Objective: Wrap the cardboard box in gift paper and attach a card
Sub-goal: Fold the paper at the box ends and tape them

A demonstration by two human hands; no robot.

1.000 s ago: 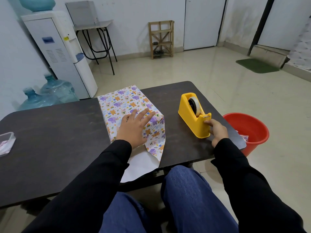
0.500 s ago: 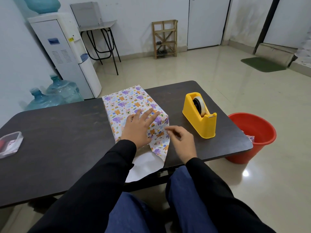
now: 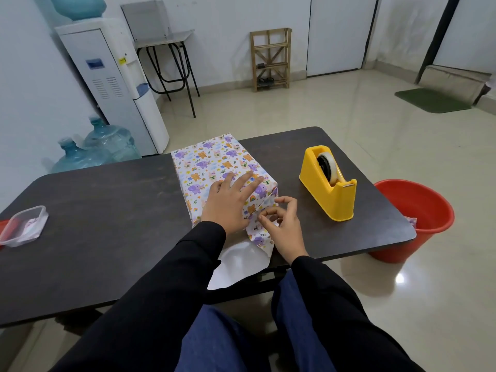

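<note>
The box (image 3: 214,162), wrapped in white gift paper with purple and orange animals, lies in the middle of the dark table (image 3: 107,210). At its near end the paper stands unfolded, and a white flap (image 3: 236,264) hangs over the table edge. My left hand (image 3: 228,202) presses flat on the near top of the box, fingers spread. My right hand (image 3: 281,226) is at the box's near right corner with fingers curled. Thumb and fingertips pinch what looks like a small clear piece of tape against the paper. No card is in sight.
A yellow tape dispenser (image 3: 328,183) stands right of the box. A red bucket (image 3: 418,218) sits on the floor past the table's right edge. At the far left of the table lies a clear plastic container (image 3: 24,225). Water cooler (image 3: 112,84) and bottles stand behind.
My right hand left the tape dispenser and moved left to the box's near right corner, and its fingers have curled there. My left hand stayed flat on the box.
</note>
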